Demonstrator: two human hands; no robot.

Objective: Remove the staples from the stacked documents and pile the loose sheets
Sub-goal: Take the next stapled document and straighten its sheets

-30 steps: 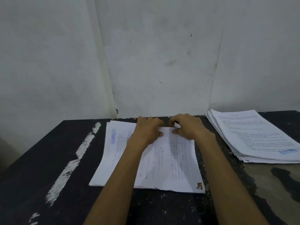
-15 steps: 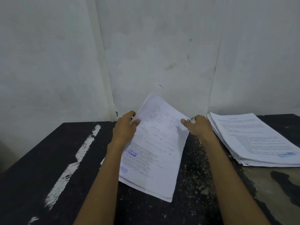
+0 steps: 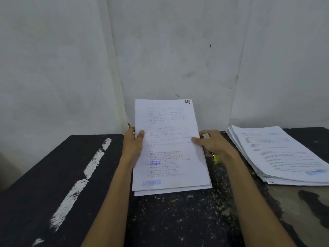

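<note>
- Head camera, looking forward and down: a person's two bare forearms reach out over a dark, scuffed table point(image 3: 178, 220) that stands against a pale wall point(image 3: 160, 50).
- Both hands hold a sheaf point(image 3: 169, 148) of printed sheets raised off the table. Its long axis runs away from the person, and a blue "APPROVED" stamp sits at the near end.
- The left hand point(image 3: 133, 145) grips the sheaf's left edge, thumb across the front and fingers hidden behind.
- The right hand point(image 3: 211, 143) pinches the right edge, thumb on the front. Its curled fingers also clasp a small yellow-green tool point(image 3: 216, 158); I cannot tell what kind.
- A brown mark point(image 3: 187, 101) sits at the sheaf's far right corner, above the right hand. Whether a staple is there is too small to see.
- A pile of loose sheets point(image 3: 277, 154) lies on the table to the right, just beyond the right hand. That makes the right hand likely the nearer one for laying pages there.
</note>
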